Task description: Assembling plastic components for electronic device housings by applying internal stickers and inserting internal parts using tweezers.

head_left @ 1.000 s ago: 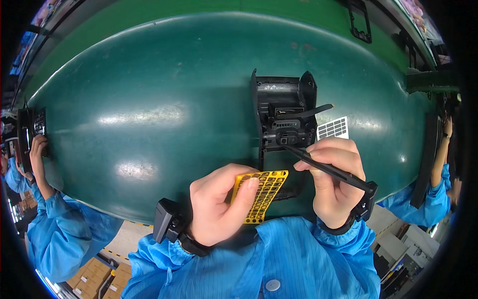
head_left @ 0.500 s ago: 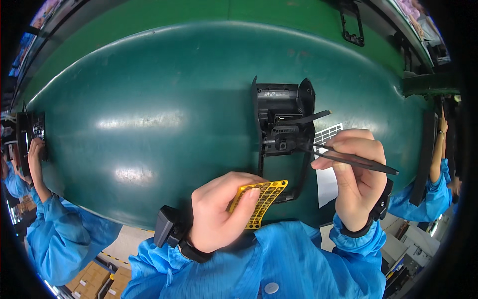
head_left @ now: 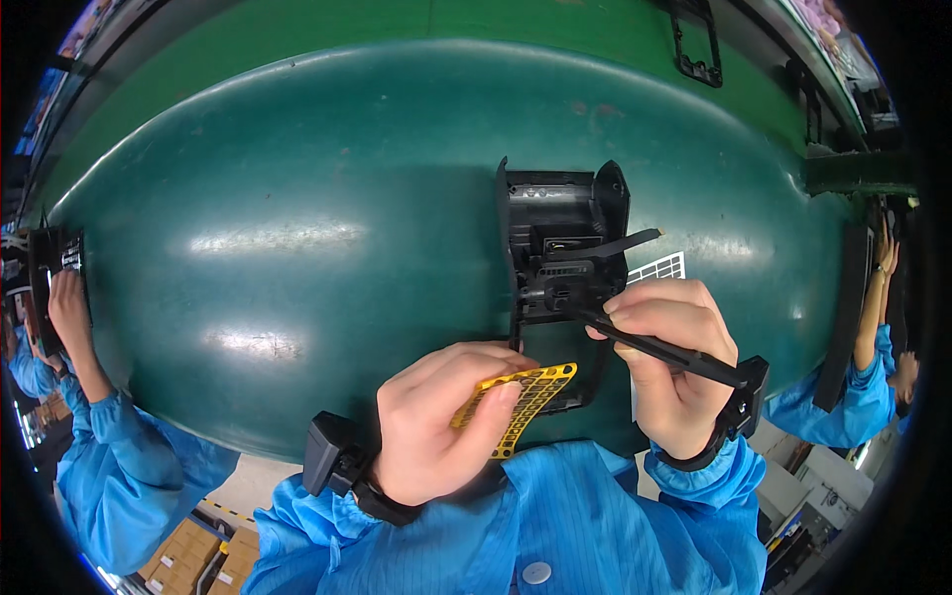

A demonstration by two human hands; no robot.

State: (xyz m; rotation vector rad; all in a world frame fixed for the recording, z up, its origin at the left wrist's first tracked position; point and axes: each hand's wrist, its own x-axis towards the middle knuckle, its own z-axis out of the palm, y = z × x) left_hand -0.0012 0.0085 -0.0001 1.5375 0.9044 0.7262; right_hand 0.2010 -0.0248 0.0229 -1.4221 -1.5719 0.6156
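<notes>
My left hand [head_left: 426, 421] pinches a yellow sheet [head_left: 533, 397] of small black pieces between thumb and fingers, low and near my body. Black tweezers [head_left: 686, 357] are held in my right hand [head_left: 666, 342], pointing left and away from me. Their tips are at the lower middle of a black plastic housing [head_left: 552, 203]; whether they touch it or grip a small piece, I cannot tell. The housing lies hollow side up, with raised side walls and a dark strip [head_left: 620, 243] sticking out to the right. A frame-like part [head_left: 570, 403] extends toward me, partly hidden by my hands.
A white sheet with black rectangles [head_left: 662, 267] lies beside the housing, partly under my right hand. At the far right is another black frame [head_left: 698, 64]. Co-workers' arms in blue sleeves [head_left: 124, 466] are at both sides of the green table [head_left: 297, 149].
My right hand has moved left and slightly toward me, bringing the tweezer tips over the middle of the housing. My left hand still grips the yellow sheet, now tilted flatter.
</notes>
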